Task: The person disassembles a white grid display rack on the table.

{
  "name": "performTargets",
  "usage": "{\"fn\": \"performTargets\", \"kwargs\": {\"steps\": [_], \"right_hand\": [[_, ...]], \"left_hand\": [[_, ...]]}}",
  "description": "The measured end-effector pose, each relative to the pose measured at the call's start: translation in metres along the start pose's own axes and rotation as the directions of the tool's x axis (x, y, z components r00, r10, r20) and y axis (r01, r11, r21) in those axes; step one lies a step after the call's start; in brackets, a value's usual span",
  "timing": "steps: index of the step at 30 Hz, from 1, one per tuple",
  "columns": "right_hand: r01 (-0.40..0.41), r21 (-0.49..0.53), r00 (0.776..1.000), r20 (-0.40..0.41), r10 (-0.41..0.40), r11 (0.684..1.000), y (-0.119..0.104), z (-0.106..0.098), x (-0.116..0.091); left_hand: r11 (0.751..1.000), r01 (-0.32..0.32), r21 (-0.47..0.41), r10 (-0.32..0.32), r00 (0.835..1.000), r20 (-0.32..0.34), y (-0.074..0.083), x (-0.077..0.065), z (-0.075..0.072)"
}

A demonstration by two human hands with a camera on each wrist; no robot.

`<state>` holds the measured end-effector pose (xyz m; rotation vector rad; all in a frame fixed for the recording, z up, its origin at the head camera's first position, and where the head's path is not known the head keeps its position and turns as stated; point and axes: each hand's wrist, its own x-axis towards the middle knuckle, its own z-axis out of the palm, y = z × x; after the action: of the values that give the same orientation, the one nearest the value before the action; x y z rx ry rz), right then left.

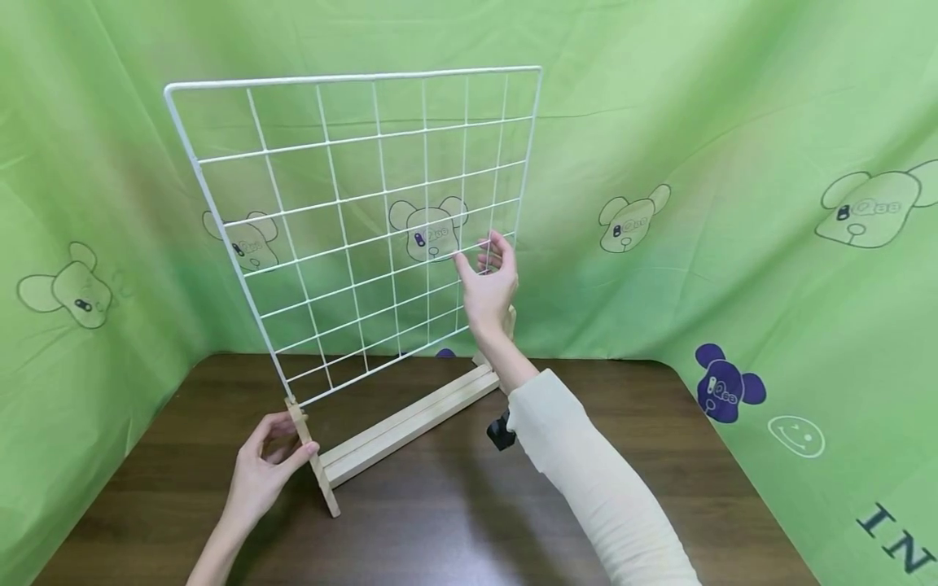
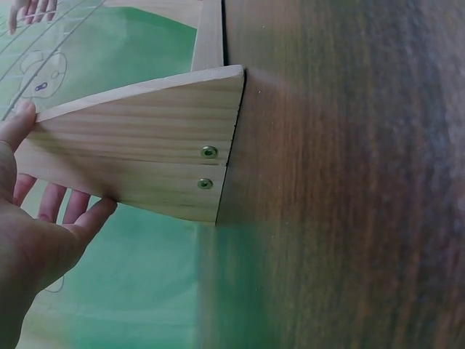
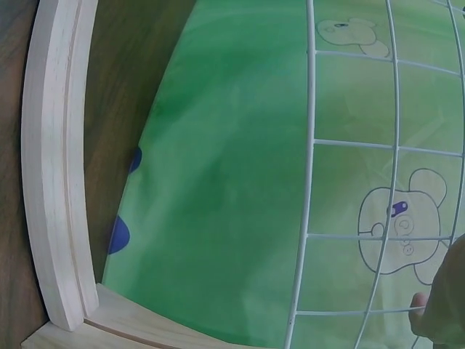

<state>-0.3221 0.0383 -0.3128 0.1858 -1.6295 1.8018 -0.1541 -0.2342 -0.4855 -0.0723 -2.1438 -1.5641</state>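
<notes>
"Position of the white wire grid [image 1: 384, 192]?"

"Upright, above the pale wooden crossbar [image 1: 414, 419]. Lower left corner meets the upper end of the left end piece [image 2: 138, 138]. Gap visible between bottom wire and crossbar."

"State of the hands?"

"Well apart. Left hand [image 1: 264, 468] grips the left end piece, thumb on one edge, fingers at the other. Right hand [image 1: 493, 293] is at the grid's lower right part, fingers bent among the wires, thumb spread from them. Whether it pinches a wire, cannot tell."

"Fasteners?"

"Two bolts [image 2: 209, 152] in the outer face of the left end piece, seen from the left wrist."

"Surroundings?"

"Dark wood-grain table [image 1: 183, 423] beneath. Black object [image 1: 501, 431] on it, partly behind the pale right sleeve [image 1: 586, 464]; identity unclear. Green printed curtain [image 1: 733, 122] behind and on both sides."
</notes>
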Motion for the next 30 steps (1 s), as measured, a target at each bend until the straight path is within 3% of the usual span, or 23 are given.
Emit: {"fn": "performTargets", "kwargs": {"steps": [18, 30], "right_hand": [[0.01, 0.0, 1.0, 0.015, -0.01, 1.0, -0.007, 0.005, 0.006], [-0.018, -0.041, 0.999, 0.031, 0.019, 0.999, -0.013, -0.004, 0.009]], "left_hand": [[1.0, -0.012, -0.024, 0.012, 1.0, -0.004, 0.0, -0.001, -0.001], [1.0, -0.011, -0.029, 0.011, 1.0, 0.001, -0.004, 0.001, -0.001]]}}
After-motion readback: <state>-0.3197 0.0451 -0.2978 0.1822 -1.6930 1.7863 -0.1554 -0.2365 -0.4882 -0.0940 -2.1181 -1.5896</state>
